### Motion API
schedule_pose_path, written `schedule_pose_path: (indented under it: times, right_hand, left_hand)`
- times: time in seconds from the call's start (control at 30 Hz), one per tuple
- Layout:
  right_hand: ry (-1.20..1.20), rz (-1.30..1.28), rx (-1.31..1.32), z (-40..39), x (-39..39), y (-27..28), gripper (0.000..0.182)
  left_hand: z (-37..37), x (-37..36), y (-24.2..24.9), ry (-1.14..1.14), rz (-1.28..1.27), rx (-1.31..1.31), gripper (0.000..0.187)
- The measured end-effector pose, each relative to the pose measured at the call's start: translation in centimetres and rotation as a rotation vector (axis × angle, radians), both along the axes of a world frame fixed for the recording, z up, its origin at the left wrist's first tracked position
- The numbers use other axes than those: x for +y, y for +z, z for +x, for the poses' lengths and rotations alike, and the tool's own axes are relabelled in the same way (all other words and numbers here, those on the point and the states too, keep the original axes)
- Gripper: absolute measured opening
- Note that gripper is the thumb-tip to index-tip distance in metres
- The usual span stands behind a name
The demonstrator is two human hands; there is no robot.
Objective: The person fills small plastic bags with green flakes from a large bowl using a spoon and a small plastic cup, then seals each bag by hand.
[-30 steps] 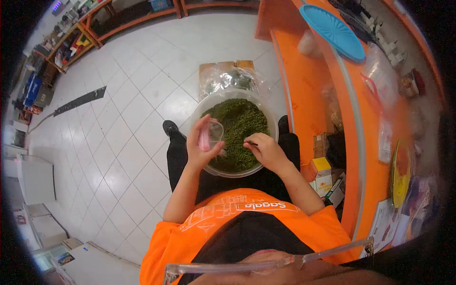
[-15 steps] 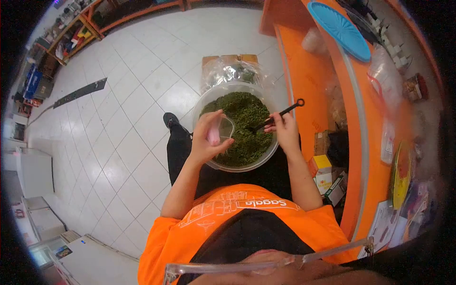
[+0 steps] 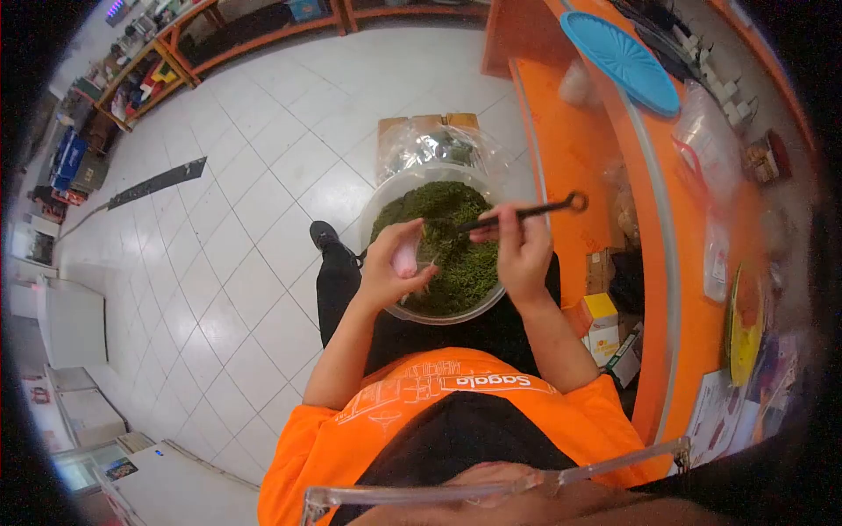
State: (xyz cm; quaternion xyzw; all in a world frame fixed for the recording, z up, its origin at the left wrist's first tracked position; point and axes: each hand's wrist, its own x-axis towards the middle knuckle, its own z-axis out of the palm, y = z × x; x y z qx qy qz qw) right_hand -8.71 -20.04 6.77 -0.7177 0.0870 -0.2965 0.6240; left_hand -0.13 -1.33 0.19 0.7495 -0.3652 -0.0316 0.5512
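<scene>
A round translucent tub (image 3: 373, 209) holding green crumbly material (image 3: 465, 272) rests at my lap. Over its left part, my left hand (image 3: 393, 267) grips a small clear container (image 3: 425, 241) between thumb and fingers. My right hand (image 3: 524, 254) pinches a black long-handled scoop (image 3: 544, 209) above the tub's right side. The ring end of its handle points right, and its other end reaches toward the clear container. How much that container holds is too unclear to tell.
Behind the tub is a clear plastic bag (image 3: 421, 145) on a wooden stool (image 3: 460, 121). An orange shelf unit (image 3: 645, 219) runs along the right, with a blue lid (image 3: 621, 61), boxes (image 3: 601, 326) and a yellow disc (image 3: 745, 324). My shoe (image 3: 324, 233) is on the tiled floor.
My right hand has raised the black scoop out of the green material and moved its working end left toward the clear container. The container is tilted differently in my left hand.
</scene>
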Motion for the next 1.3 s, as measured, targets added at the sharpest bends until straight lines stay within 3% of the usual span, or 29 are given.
schedule_pose_path:
  times: [0.03, 0.07, 0.13, 0.17, 0.23, 0.27, 0.3, 0.37, 0.43, 0.5, 0.63, 0.7, 0.97, 1.07, 1.17, 1.23, 1.3]
  right_hand:
    - [0.035, -0.380, -0.005, -0.3, 0.5, 0.2, 0.016]
    - [0.042, -0.377, -0.017, -0.5, 0.8, 0.5, 0.016]
    - [0.326, -0.742, -0.330, -0.7, 1.2, 1.1, 0.009]
    - [0.333, -0.741, -0.352, -0.7, 1.4, 1.5, 0.009]
    - [0.476, -0.915, -0.407, -0.6, 1.5, 2.1, 0.015]
    - [0.522, -0.871, -0.428, -0.6, 1.0, 1.9, 0.011]
    - [0.539, -0.869, -0.469, -0.6, 0.7, 1.6, 0.011]
    - [0.460, -0.470, -0.544, -0.6, 0.5, 1.0, 0.012]
    - [0.370, -0.356, -0.557, 0.1, 0.8, -0.1, 0.014]
    - [0.370, -0.515, -0.246, 0.1, 0.6, -2.2, 0.012]
    - [0.446, -0.591, 0.075, 0.4, 3.0, -3.3, 0.012]
    - [0.464, -0.564, 0.060, 0.5, 2.8, -3.3, 0.010]
    - [0.414, -0.554, -0.017, 0.7, 1.4, -4.4, 0.017]
    - [0.411, -0.452, 0.121, -0.1, 3.0, -2.2, 0.015]
    - [0.409, -0.528, 0.089, 0.2, 2.1, -3.7, 0.014]
    - [0.340, -0.537, 0.079, 0.5, 1.6, -4.4, 0.012]
    - [0.270, -0.548, 0.070, 0.8, 1.1, -5.3, 0.011]
  left_hand:
    - [0.1, 0.0, -0.2, 0.014, -0.005, -0.017, 0.065]
    - [0.1, 0.1, -0.4, 0.022, -0.002, -0.027, 0.065]
    - [0.2, 0.1, -0.9, 0.059, -0.059, 0.022, 0.066]
    - [0.2, 0.1, -1.1, 0.073, -0.058, 0.004, 0.066]
    - [0.1, -0.1, -1.8, 0.090, -0.201, 0.220, 0.066]
    - [0.3, -0.1, -3.7, 0.066, -0.314, 0.451, 0.067]
    - [0.2, -0.1, -2.9, 0.112, -0.163, 0.239, 0.067]
    - [0.6, -0.7, -4.0, 0.059, -0.322, 0.118, 0.070]
    - [0.2, -0.6, -2.7, 0.085, -0.224, 0.096, 0.070]
    - [0.1, -1.1, -3.4, 0.045, -0.382, 0.142, 0.071]
    - [-0.5, 0.0, -0.6, 0.076, -0.141, -0.087, 0.073]
    - [-0.3, -0.3, 0.0, 0.130, -0.100, -0.303, 0.071]
    - [-0.1, -0.5, -1.1, 0.018, -0.082, -0.287, 0.063]
    - [-0.2, -0.3, -1.3, 0.048, -0.172, -0.098, 0.056]
    - [0.3, -0.3, -1.7, 0.007, -0.212, -0.219, 0.047]
    - [-0.2, -0.3, -1.2, 0.013, -0.197, -0.080, 0.037]
    - [0.1, -0.5, -1.4, 0.023, -0.263, -0.116, 0.027]
